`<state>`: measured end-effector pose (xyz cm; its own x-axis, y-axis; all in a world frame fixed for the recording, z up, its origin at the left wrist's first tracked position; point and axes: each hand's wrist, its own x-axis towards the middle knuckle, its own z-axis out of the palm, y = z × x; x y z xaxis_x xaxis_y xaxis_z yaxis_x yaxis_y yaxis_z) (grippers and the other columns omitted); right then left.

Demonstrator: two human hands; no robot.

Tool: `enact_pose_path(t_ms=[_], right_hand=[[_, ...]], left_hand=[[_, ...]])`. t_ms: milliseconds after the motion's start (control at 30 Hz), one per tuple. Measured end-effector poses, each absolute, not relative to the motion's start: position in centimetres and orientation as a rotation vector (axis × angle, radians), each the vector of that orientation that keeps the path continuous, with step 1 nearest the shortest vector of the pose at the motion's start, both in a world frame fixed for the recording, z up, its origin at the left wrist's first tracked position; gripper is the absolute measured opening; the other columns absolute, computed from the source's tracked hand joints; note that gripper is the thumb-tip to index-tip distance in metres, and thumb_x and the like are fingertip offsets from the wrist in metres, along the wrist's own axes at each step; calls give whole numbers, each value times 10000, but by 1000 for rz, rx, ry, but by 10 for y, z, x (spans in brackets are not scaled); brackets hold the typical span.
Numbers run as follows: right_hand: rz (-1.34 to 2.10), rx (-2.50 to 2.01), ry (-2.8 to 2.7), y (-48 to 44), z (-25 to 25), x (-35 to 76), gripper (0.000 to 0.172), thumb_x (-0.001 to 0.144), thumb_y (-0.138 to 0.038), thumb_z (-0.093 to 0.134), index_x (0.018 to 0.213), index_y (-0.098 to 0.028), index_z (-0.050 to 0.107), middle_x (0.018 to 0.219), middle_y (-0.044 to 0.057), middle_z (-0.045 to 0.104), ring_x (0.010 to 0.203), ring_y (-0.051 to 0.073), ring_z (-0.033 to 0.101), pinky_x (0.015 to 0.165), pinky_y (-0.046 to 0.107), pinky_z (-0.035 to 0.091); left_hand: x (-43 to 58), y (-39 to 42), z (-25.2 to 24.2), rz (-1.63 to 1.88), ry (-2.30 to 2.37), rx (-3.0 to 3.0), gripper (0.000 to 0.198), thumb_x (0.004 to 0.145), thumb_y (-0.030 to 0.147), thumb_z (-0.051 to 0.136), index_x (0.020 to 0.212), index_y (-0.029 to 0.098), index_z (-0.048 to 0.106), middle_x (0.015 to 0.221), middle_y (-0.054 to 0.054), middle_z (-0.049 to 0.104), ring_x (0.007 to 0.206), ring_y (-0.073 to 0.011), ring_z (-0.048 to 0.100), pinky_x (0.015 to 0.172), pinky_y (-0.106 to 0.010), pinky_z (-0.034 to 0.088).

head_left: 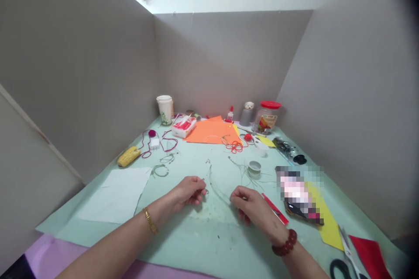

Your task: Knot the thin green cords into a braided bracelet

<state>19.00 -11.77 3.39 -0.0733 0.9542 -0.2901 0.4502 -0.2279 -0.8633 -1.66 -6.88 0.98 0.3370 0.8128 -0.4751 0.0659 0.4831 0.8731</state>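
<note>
My left hand rests on the pale green table cover, fingers pinched on one end of a thin clear wire. My right hand is closed in a pinch on the wire's other end; the strand loops up between the two hands. A gold bracelet is on my left wrist and a dark red bead bracelet on my right wrist. A small spool of wire stands just beyond my right hand. A red strip lies beside my right hand.
White paper sheet at left, corn-shaped toy, paper cup, orange paper, red cord, red-lidded jar, glue bottle, yellow paper, scissors. Grey partition walls enclose three sides.
</note>
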Motion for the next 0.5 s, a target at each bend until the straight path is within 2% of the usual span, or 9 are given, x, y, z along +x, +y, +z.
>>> enact_pose_path(t_ms=[100,167,233,367,500], right_hand=[[1224,-1691,-1547,-118,33,197,120,736,-259,473,638,-192,489,468,-56,440,362,78,393,367,199,258],[1180,-1729,-1604,-118,33,202,125,743,-261,462,645,-194,501,513,-45,471,366,81,401,378,210,264],[1015,-1804,-1711,-115,34,204,127,739,-246,463,644,-192,529,555,-22,518,409,97,438,423,224,290],[486,-1830,-1856,-99,36,196,130,733,-235,484,680,-187,593,719,40,615,672,167,544,618,263,364],[507,-1722,-1821,-70,29,164,141,738,-230,498,756,-167,623,798,64,638,749,174,551,687,271,376]], left_hand=[[-21,-68,9,618,1189,1064,160,687,303,564,748,184,476,588,62,485,408,-35,358,401,-180,253],[-24,-67,10,635,1278,1189,125,704,288,532,770,188,496,562,66,462,399,-45,328,397,-190,215],[-28,-65,10,654,1393,1339,115,708,264,512,788,184,531,553,57,477,406,-56,334,412,-197,224],[-33,-63,8,660,1482,1567,133,715,276,502,754,175,579,583,23,544,473,-83,403,460,-199,269],[-33,-62,2,658,1467,1608,156,724,300,485,723,177,580,583,22,548,484,-88,399,472,-199,268]])
